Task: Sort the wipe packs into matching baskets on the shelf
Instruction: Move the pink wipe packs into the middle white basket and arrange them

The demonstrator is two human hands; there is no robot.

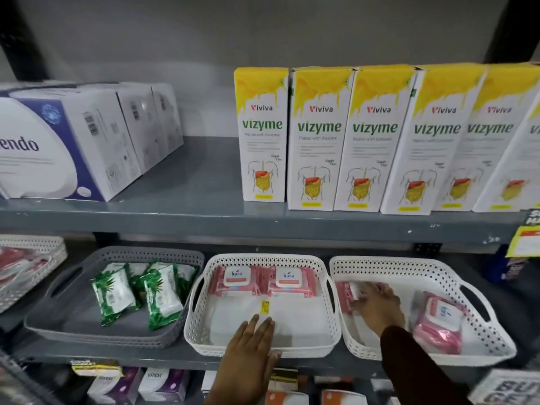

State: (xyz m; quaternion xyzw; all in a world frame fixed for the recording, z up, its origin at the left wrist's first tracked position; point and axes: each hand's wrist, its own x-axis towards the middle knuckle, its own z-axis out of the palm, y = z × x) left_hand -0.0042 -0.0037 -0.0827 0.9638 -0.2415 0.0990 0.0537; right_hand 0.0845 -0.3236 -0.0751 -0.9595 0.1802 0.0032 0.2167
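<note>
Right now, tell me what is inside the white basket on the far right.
The right white basket holds a pink wipe pack near its right side and another pink pack at its left, under the right hand. The hand and sleeve hide part of the basket floor.

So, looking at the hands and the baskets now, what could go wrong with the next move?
1. The right hand lies on a pink wipe pack at the left wall of the right white basket; lifting it could snag that wall.
2. The left hand presses on the front rim of the middle white basket, which sits at the shelf edge; a push or pull might slide it off.
</note>
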